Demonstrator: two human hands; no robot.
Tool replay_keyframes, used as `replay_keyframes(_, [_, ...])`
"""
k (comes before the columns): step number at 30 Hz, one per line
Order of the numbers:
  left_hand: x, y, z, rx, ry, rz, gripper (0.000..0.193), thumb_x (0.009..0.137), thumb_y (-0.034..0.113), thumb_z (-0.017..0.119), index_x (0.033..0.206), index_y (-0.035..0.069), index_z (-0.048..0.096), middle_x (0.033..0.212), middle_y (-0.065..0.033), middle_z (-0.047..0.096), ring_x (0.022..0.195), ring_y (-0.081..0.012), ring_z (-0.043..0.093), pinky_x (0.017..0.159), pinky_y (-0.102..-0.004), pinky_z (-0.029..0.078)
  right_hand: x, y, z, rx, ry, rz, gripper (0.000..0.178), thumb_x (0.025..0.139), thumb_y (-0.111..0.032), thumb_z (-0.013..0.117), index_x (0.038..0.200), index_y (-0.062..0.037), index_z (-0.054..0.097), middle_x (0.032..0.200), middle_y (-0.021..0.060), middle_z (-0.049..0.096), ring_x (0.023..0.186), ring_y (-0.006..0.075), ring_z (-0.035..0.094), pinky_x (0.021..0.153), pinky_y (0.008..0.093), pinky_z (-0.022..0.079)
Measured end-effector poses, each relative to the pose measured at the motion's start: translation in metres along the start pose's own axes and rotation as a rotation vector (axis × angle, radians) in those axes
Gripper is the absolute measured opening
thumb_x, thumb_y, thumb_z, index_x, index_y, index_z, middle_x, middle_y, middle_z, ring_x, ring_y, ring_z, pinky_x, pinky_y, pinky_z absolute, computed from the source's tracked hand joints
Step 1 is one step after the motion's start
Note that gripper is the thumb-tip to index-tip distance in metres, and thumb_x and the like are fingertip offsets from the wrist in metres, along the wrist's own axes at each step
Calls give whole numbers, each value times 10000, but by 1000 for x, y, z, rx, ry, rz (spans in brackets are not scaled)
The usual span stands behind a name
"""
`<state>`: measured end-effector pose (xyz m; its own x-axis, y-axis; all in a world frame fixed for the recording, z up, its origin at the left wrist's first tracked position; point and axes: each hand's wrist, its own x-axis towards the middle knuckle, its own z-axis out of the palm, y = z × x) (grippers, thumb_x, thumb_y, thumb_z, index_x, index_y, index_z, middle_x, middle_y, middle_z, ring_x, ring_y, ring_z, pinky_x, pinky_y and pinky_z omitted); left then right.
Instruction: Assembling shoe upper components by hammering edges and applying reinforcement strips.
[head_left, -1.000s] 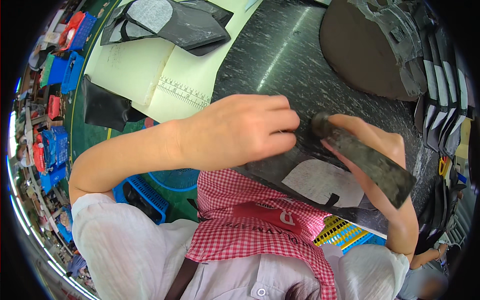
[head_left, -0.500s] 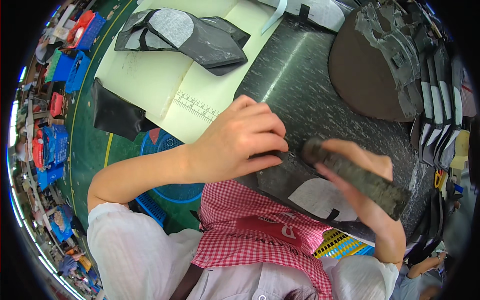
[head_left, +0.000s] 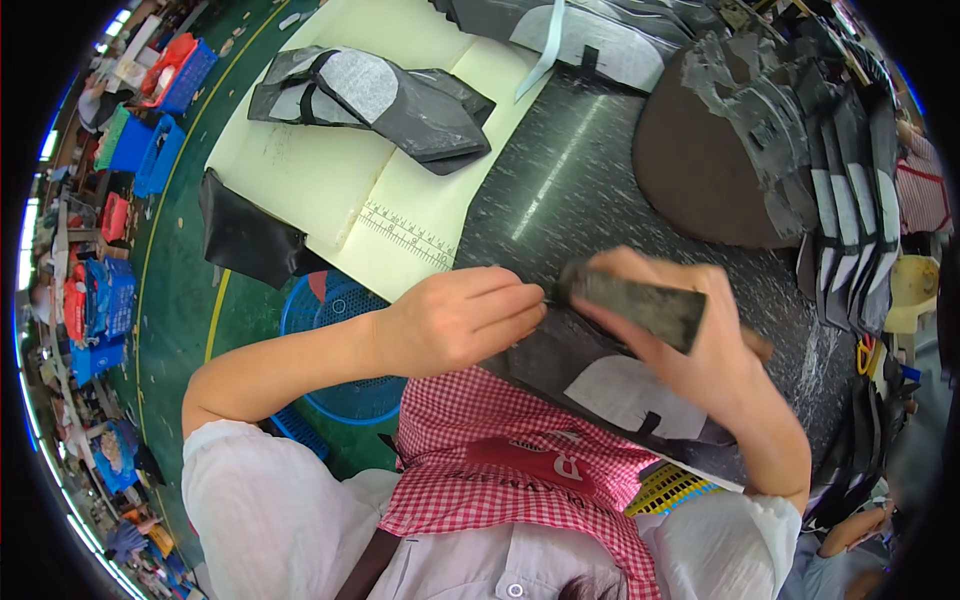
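Observation:
A dark sheet-like piece [head_left: 545, 355] with a pale grey patch [head_left: 630, 395] lies along the near edge of the black, scuffed work slab [head_left: 540, 200]. At its far edge my left hand [head_left: 455, 320] is closed, fingertips pinching the dark material; the exact grip is partly hidden. Just right of those fingertips, my right hand [head_left: 722, 370] wraps around a hammer [head_left: 645, 305] with a dark, worn metal head. A bit of wooden handle pokes out past the hand. The hammer's end is close to the pinched edge; whether it touches cannot be made out.
A folded black-and-grey piece [head_left: 400, 105] rests on a cream board [head_left: 300, 180] with ruler marks. Right of the slab stand a brown round pad [head_left: 690, 170] with dark scraps and several stacked pieces [head_left: 850, 200]. Yellow-handled scissors [head_left: 865, 352] lie at right; a blue basket [head_left: 350, 390] stands below.
My left hand has moved down and its fingers have closed tighter together. The hammer in my right hand has shifted left and up, nearer my left fingertips. The whole view has shifted slightly.

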<state>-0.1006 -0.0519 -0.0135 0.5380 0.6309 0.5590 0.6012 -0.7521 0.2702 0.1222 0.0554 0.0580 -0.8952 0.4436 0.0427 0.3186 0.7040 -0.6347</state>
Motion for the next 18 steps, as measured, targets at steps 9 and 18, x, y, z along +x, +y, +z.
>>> replay_keyframes(9, [11,7,-7,-137,-15,-331,161,721,-15,752,858,15,672,938,-126,640,800,-286,644,678,-355,532,-62,1,-12,-427,179,-187,174,762,-183,626,827,-81,501,691,62,541,592,226,620,524,353,486])
replay_keyframes(18, [39,-9,-15,-777,266,-976,32,898,28,636,896,10,662,929,-58,662,733,-82,586,630,-219,456,-172,0,5,-413,333,-40,236,705,-178,656,919,-90,610,938,41,664,509,162,573,476,317,464])
